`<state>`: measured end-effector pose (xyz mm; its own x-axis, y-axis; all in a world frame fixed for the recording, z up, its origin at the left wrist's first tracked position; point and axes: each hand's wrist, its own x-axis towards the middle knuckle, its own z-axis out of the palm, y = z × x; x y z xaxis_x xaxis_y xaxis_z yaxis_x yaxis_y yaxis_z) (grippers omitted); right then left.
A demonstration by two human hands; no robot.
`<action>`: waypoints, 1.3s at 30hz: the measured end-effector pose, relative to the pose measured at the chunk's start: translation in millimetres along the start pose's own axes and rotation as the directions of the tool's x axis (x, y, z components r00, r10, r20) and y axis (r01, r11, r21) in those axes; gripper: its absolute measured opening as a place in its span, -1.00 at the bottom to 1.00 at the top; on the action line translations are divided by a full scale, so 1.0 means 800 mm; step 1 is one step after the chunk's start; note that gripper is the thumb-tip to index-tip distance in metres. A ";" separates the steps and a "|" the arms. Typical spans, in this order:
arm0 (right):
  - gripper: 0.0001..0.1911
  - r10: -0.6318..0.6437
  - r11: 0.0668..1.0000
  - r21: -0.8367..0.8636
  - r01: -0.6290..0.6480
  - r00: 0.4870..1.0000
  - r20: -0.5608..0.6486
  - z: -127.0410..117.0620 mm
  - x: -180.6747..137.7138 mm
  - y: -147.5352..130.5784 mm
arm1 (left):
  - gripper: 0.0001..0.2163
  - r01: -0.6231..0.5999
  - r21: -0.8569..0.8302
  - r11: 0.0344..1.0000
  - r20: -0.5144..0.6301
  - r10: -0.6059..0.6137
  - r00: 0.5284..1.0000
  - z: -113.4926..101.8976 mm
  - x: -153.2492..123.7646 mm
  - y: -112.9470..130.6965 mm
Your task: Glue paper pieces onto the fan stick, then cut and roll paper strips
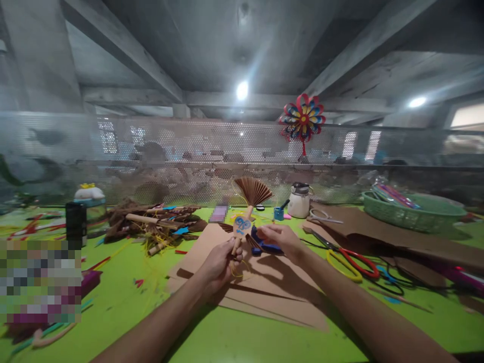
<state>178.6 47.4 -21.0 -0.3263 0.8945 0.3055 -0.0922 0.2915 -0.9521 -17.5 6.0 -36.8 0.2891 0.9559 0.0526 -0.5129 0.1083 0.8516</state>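
My left hand (223,262) is closed around the lower stem of a brown paper craft figure (241,226). The figure has a blue drawing on its flat front, a pleated paper fan (252,192) at its top and smaller pleats at its sides. My right hand (278,239) is just right of the figure, its fingers curled together; what is between them, if anything, is too small to make out. A dark blue tool (266,248), perhaps a glue gun, lies partly hidden behind my right hand. Sheets of brown paper (272,307) lie beneath both hands.
Scissors with red and yellow handles (351,262) lie to the right, among cables. A green basket (412,214), a white jar (298,201) and a small blue pot (279,214) stand farther back. Brown scraps (151,224) and a black phone-like object (76,224) are left, before a perforated screen (181,151).
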 end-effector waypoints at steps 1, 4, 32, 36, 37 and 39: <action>-0.58 0.022 0.998 0.051 -0.023 1.000 0.022 -0.001 0.000 -0.003 | -0.84 0.019 0.004 1.000 0.014 -0.019 1.000 0.002 -0.001 0.000; -0.62 0.050 0.970 0.228 -0.083 0.988 0.146 0.001 0.000 -0.010 | -0.85 0.114 0.014 0.993 0.065 -0.114 0.991 0.008 -0.006 -0.003; -0.70 0.125 0.957 0.254 -0.142 0.989 0.080 0.029 -0.014 -0.005 | -0.80 -0.171 0.140 0.975 -0.050 0.179 0.983 0.022 -0.012 0.015; -0.60 0.116 0.968 0.189 -0.166 0.961 0.253 0.069 -0.031 -0.008 | -0.77 -0.214 0.164 0.963 -0.088 0.231 0.969 0.021 -0.012 0.021; -0.57 0.113 0.956 0.230 -0.181 0.954 0.278 0.080 -0.036 -0.007 | -0.76 -0.205 0.176 0.963 -0.089 0.223 0.971 0.021 -0.012 0.020; -0.60 0.150 0.917 0.309 -0.251 0.937 0.316 0.097 -0.043 -0.002 | -0.75 -0.177 0.189 0.966 -0.093 0.197 0.976 0.021 -0.012 0.018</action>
<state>116.9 -10.0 -31.0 -0.6168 0.7746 0.1397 -0.2933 -0.0615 -0.9540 -13.8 -6.4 -16.2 0.1062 0.9796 0.1705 -0.3942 -0.1159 0.9117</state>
